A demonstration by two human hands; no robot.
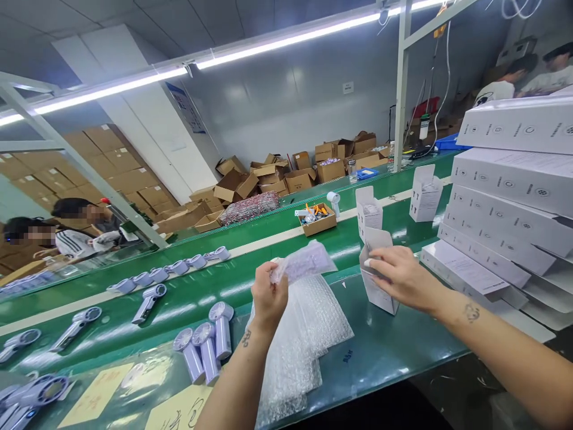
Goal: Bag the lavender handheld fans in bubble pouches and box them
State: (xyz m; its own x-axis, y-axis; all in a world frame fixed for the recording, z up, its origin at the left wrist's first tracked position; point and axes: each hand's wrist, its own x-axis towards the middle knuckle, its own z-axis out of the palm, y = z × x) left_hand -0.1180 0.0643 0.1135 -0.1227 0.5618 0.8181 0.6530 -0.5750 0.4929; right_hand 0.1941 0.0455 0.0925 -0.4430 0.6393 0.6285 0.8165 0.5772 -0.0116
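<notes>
Grey wall [286, 101], ceiling strip light [286, 42], cardboard boxes [111, 161] stacked left, green conveyor [201, 286].

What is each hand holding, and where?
Left hand pinches a bubble-wrapped fan at its near end; right hand grips the open white carton by its top.

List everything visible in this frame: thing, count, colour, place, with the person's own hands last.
bubble-wrapped item: one, lilac through clear wrap, held up in the left hand
bubble wrap bags: a pile, clear, on the belt under the left hand
small open box: one, white, standing under the right hand
open boxes: two more, white, further along the belt
handheld fans: three close together, lilac, near the left forearm; many more scattered to the left
flat box stack: tall pile, white, far right
parts tray: one, brown cardboard, mid belt
conveyor belt: green
cardboard cartons: many, brown, behind the belt
other people: several, at the left and top right edges
left hand: gripping the wrapped item
right hand: on the small open box
</notes>
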